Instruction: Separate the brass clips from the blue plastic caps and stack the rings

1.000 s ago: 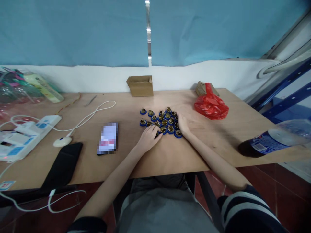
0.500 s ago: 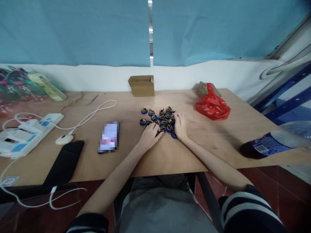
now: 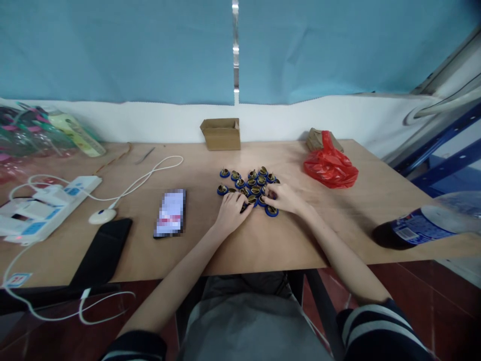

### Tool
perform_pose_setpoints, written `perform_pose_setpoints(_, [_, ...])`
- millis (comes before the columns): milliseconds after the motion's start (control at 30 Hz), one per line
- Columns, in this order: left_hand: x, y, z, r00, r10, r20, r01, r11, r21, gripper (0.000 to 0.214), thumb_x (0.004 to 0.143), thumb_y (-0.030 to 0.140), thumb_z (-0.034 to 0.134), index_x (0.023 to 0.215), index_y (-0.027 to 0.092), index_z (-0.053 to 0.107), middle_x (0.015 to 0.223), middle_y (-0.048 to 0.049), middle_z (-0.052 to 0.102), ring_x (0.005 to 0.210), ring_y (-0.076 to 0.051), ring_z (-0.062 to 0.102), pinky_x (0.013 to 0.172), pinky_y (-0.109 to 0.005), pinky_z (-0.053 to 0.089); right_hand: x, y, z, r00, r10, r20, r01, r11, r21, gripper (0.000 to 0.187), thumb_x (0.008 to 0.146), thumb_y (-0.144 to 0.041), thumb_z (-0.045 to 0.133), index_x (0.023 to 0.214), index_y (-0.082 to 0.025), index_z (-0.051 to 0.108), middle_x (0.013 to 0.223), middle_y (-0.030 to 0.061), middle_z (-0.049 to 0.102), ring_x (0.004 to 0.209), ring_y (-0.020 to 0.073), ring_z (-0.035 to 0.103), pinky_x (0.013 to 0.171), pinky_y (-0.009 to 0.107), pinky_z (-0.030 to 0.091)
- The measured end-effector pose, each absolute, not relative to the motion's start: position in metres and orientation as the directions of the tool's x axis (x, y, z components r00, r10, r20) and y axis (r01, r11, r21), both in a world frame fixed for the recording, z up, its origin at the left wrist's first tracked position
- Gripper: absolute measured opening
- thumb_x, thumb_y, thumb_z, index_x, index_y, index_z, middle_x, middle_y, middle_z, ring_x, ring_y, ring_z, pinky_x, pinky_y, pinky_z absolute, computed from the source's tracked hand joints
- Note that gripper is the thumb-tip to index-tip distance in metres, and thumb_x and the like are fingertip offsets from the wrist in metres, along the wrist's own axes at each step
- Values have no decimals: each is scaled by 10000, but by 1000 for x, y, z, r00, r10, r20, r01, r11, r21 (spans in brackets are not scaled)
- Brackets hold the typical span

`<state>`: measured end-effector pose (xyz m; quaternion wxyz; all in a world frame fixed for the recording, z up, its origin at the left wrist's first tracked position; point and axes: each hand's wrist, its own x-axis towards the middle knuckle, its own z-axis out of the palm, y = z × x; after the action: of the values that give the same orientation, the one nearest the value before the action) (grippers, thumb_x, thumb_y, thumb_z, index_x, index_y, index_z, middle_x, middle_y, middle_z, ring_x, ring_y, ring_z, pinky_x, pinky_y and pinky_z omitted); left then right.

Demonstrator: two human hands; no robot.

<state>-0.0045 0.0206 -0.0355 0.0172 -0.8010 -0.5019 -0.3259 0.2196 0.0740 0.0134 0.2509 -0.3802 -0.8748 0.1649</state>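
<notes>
Blue sheeting backs a wooden table where blue-rimmed discs cluster between the left hand, at their near-left edge, and the right hand, at their right. Right fingers pinch narrowly, left ones curl; whether either holds a disc cannot be told. Lettering on the bottle label is too blurred to read.

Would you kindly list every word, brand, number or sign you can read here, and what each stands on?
No text reads with certainty.
Soda bottle: blue label's lettering too blurred.
Small white sticker: marks too small.
Lit smartphone: screen pixelated.
Power strip: blue labels too small.
Yellow-green bottle: print blurred.
</notes>
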Motion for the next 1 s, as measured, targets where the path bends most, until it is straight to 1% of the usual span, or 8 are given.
perform_pose_setpoints(100, [-5,18,-33,273,782,560,804,-505,314,119,930,263,648,837,211,596,899,-66,666,954,-268,625,935,-430,476,218,75,10,-625,705,334,571,705,-419,249,849,-220,569,642,-226,430,587,-20,527,538,129,442,597,286,341])
perform_pose_setpoints(233, [-3,14,-27,253,770,586,773,-525,356,91,928,233,635,846,212,602,947,-83,685,1011,-279,622,965,-450,470,219,72,16,-579,702,415,600,712,-365,189,851,-207,554,675,-223,486,622,-7,567,577,151,486,659,312,377])
perform_pose_setpoints(333, [-1,10,-21,201,760,619,720,-543,433,66,944,244,619,888,211,633,1016,-83,712,1053,-264,640,992,-452,473,222,65,29,-438,745,503,615,656,-437,207,918,-260,540,714,-225,534,632,-5,579,581,156,497,640,308,396])
perform_pose_setpoints(433, [3,6,-14,117,779,616,596,-552,584,110,960,272,595,910,209,670,986,-70,736,976,-229,681,934,-411,526,219,55,38,-308,763,568,556,629,-544,257,962,-328,547,727,-225,561,631,-8,583,580,155,512,604,300,407])
perform_pose_setpoints(533, [6,4,-12,45,876,481,372,-461,805,180,971,348,587,973,208,701,919,-53,762,827,-196,717,785,-348,587,209,46,38,-277,770,574,488,628,-607,264,980,-361,558,756,-226,591,617,-16,581,557,150,518,570,296,418])
perform_pose_setpoints(633, [8,7,-15,32,969,245,73,-247,966,326,933,476,643,1055,179,695,903,-62,780,715,-193,740,686,-341,623,197,37,29,-308,725,616,470,679,-564,256,1005,-369,538,806,-228,617,642,-4,619,567,155,560,573,300,452])
perform_pose_setpoints(767, [7,12,-19,147,986,75,-186,-47,981,481,868,589,692,1071,153,700,1009,-95,781,801,-224,773,752,-387,663,187,29,20,-444,583,681,454,801,-391,236,1026,-319,504,883,-226,667,786,50,715,679,182,645,647,325,514])
perform_pose_setpoints(1000, [-1,12,-19,185,972,141,-240,-95,966,519,848,517,750,1254,207,655,1241,-115,739,1130,-274,722,970,-439,620,186,25,16,-510,493,705,400,861,-314,123,980,-265,543,962,-239,662,826,58,705,748,209,655,712,372,556])
